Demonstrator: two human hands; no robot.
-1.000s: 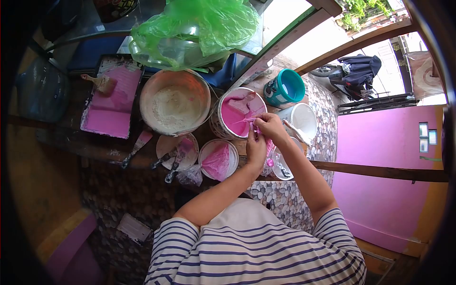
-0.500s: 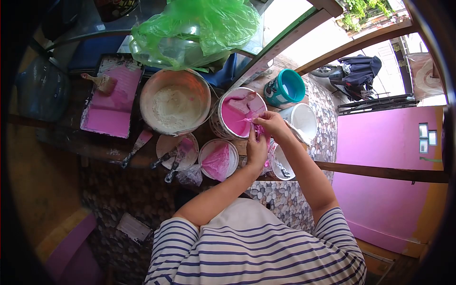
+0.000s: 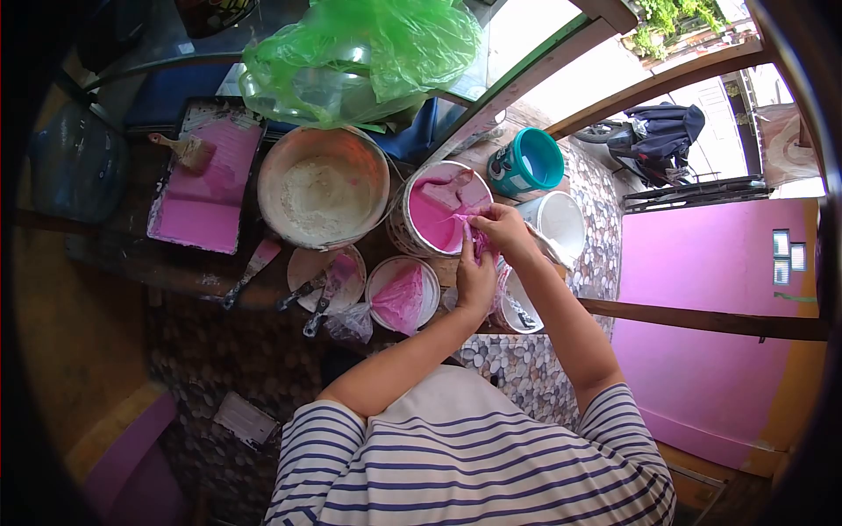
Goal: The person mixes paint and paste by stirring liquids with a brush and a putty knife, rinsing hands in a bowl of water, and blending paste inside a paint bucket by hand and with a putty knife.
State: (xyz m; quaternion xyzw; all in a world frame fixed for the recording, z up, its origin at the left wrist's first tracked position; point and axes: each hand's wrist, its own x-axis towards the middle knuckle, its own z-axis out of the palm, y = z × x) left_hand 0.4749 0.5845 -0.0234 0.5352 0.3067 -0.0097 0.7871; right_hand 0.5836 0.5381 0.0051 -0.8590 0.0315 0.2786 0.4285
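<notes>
Both my hands are at the near right rim of a white bucket point(image 3: 399, 230) of pink paint point(image 3: 430, 215). My left hand point(image 3: 476, 285) is closed around a thin pink-smeared plastic bag point(image 3: 479, 241). From the right, my right hand point(image 3: 506, 230) pinches the bag's upper part, its fingers close to the left fingertips. A paint-coated tool point(image 3: 449, 189) leans inside the bucket, partly hidden. Below the left wrist, a round white lid point(image 3: 430, 307) carries another pink-stained plastic bag point(image 3: 399, 298).
Left of the bucket stand a tub of pale powder point(image 3: 320, 206) and a paint tray point(image 3: 210, 228) with a brush point(image 3: 189, 156) across it. Scrapers point(image 3: 324, 298) lie in front. A teal bucket point(image 3: 537, 158) and a white bucket point(image 3: 561, 223) stand right. Green plastic point(image 3: 368, 61) lies behind.
My fingers have shifted slightly on the plastic bag, and its pink stretch between them lies a little differently. The buckets, tray and tools stay where they were.
</notes>
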